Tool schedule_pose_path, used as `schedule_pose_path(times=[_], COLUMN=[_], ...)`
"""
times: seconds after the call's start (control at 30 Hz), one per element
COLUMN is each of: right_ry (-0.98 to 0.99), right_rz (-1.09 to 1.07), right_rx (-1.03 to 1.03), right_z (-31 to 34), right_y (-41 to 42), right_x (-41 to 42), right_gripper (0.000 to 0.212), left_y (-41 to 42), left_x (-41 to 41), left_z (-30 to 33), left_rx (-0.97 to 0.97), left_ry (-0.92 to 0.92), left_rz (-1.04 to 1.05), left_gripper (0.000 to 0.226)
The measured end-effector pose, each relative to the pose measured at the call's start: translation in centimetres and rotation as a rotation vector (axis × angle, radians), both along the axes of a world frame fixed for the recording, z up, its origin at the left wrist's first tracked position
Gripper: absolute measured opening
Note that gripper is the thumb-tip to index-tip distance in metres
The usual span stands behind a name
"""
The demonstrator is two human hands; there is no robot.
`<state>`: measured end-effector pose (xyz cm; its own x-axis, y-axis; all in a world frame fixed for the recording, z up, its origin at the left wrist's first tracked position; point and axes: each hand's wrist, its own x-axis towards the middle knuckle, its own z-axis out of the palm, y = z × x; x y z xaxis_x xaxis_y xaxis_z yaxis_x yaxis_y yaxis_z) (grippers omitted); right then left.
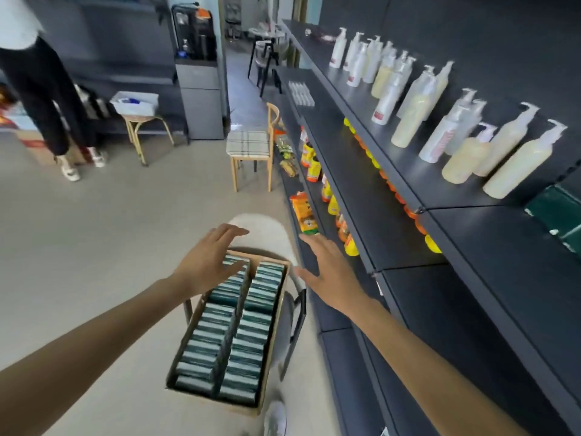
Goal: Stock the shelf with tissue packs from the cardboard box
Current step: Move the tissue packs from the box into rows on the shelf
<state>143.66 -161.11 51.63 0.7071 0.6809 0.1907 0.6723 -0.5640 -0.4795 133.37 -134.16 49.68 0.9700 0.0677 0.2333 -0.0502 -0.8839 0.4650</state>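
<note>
The cardboard box (176, 377) rests on a chair beside the shelf (471, 309) and holds two near-full rows of tissue packs (220, 313) — judged, stocking has barely begun. Left hand (209, 262) hovers over the far left row, fingers spread, gripping nothing. Right hand (330, 272) is open and empty, between box and shelf. A few green packs (559, 212) — possibly tissue — lie on the upper tier.

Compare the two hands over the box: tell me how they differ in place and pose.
The left hand hangs over the far end of the box, its fingertips at the tissue packs; the right hand is past the box's right edge, toward the shelf. The left hand's fingers bend slightly downward; the right hand's are straighter and spread. Both are open and hold nothing.
</note>
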Motion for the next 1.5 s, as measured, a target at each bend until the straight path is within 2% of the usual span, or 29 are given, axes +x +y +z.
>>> schedule_pose_path(times=[0.23, 0.37, 0.67, 0.87, 1.0, 1.07, 1.13, 1.27, 1.33, 1.5], right_ry=[0.133, 0.242, 0.413, 0.449, 0.325, 0.252, 0.182, 0.138, 0.124, 0.123], right_rz=[0.091, 0.08, -0.034, -0.12, -0.153, -0.203, -0.249, -0.303, -0.325, -0.352], right_rx=[-0.048, -0.128, -0.297, -0.363, -0.523, -0.566, -0.628, -0.723, -0.656, -0.447], right_z=[-9.3, -15.7, -31.1, -40.5, -45.2, -46.5, -47.3, -47.6, -47.1, -42.4], right_y=[5.7, 7.2, 9.4, 11.6, 13.7, 14.5, 15.1, 15.9, 15.7, 14.8], right_x=[5.7, 7.2, 8.4, 8.3, 8.6, 8.5, 8.3, 7.7, 7.3, 6.4], right_gripper=[0.045, 0.04, 0.03, 0.035, 0.036, 0.038, 0.039, 0.024, 0.025, 0.035], left_y=[4.6, 6.2, 8.9, 11.0, 13.4, 14.3, 14.7, 14.6, 14.8, 16.1], left_x=[1.7, 2.8, 7.9, 9.8, 9.5, 9.3, 9.2, 9.3, 9.6, 10.1], left_z=[-7.3, -12.7, -28.8, -40.1, -44.6, -45.6, -46.1, -45.7, -44.9, -40.9], left_rx=[-0.049, -0.055, 0.018, 0.065, 0.145, 0.18, 0.199, 0.23, 0.27, 0.288], left_ry=[0.2, 0.361, 0.766, 0.778, 0.686, 0.661, 0.663, 0.675, 0.631, 0.45], left_rz=[0.198, 0.229, 0.106, 0.032, -0.026, -0.045, -0.056, -0.082, -0.093, -0.165], left_gripper=[0.04, 0.03, 0.053, 0.057, 0.071, 0.071, 0.069, 0.057, 0.046, 0.038])
